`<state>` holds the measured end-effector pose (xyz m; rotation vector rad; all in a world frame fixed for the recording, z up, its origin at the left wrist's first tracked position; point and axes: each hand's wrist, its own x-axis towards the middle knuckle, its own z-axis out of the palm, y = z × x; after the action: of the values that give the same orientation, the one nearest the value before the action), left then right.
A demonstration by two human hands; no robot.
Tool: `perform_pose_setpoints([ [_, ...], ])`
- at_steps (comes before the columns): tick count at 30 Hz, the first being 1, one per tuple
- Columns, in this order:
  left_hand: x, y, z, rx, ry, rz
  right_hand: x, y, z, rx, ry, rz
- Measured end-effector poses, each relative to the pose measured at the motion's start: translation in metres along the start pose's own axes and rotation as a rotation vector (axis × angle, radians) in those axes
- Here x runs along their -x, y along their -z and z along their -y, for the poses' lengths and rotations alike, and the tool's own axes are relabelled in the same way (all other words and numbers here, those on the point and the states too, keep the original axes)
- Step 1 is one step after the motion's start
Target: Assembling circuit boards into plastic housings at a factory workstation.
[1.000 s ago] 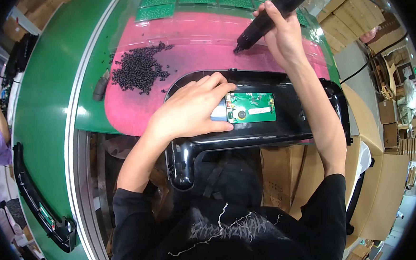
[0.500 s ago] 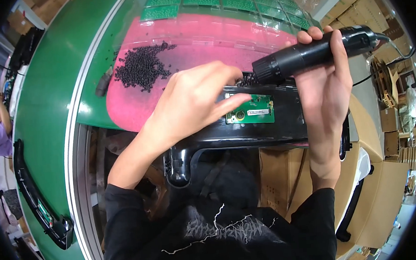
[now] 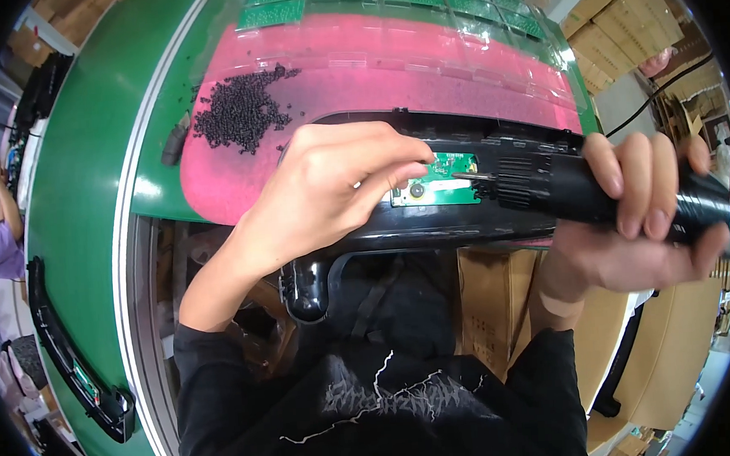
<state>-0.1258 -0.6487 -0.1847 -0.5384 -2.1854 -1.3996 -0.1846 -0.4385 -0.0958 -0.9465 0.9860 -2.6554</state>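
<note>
My right hand (image 3: 625, 237) grips a black electric screwdriver (image 3: 559, 184), lying almost level with its bit pointing left. Small dark pieces, seemingly screws, cluster around the bit's base. The fingertips of my left hand (image 3: 320, 180) are pinched near the bit's tip; whatever they hold is too small to make out. Beneath both hands is a curved black plastic housing (image 3: 399, 233), and a green circuit board (image 3: 459, 195) sits in it, partly covered by my left fingers. To the left, a pile of small black screws (image 3: 239, 114) lies on a pink mat (image 3: 212, 191).
Clear plastic trays with green boards (image 3: 335, 11) stand at the far side of the mat. Another black housing (image 3: 77, 375) lies on the green table (image 3: 69, 179) at left. Open cardboard boxes (image 3: 681, 334) are at right. A person in purple (image 3: 0, 249) is at far left.
The screwdriver has come down and right, its bit now over the circuit board. My right hand has turned from palm-up to knuckles-up around it. My left hand stays pinched nearby.
</note>
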Motion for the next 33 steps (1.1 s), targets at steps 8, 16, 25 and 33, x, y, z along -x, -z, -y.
perform_pose_setpoints([
  [8,0.002,0.005,0.005,-0.014,-0.081,0.121,0.004,-0.01,-0.011,0.116,0.076,0.056],
  [16,0.002,0.006,0.012,0.223,0.019,0.196,0.008,-0.003,-0.016,0.151,0.098,0.082],
  [25,-0.014,0.009,0.038,0.153,0.376,0.355,-0.011,0.019,-0.018,0.237,0.017,0.198],
  [33,-0.016,-0.008,0.058,0.163,0.097,0.358,-0.017,0.082,-0.033,0.457,-0.151,0.042],
])
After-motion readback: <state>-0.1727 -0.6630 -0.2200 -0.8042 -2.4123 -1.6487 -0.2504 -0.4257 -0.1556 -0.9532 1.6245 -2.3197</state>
